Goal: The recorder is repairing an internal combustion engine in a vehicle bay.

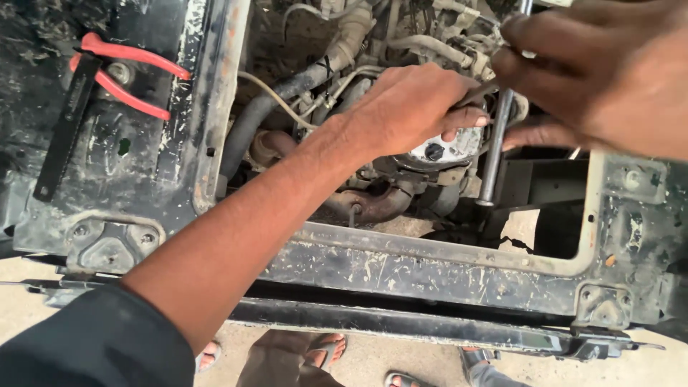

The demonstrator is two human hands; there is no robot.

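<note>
— while the left hand [408, 107] pinches a thin tool, where's the rod [496, 140]?
— upright over the engine [437, 154], right hand [588, 79] clenched round its top.
— handling?
— stiff steel, likely greasy; grip it high.

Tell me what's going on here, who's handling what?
A person leans over an open engine bay, both hands deep among the hoses. The left hand presses on a round metal engine part and pinches a thin tool near it. The right hand grips a long metal bar standing nearly upright beside that part. Red-handled pliers lie unused on the black frame panel to the left.
</note>
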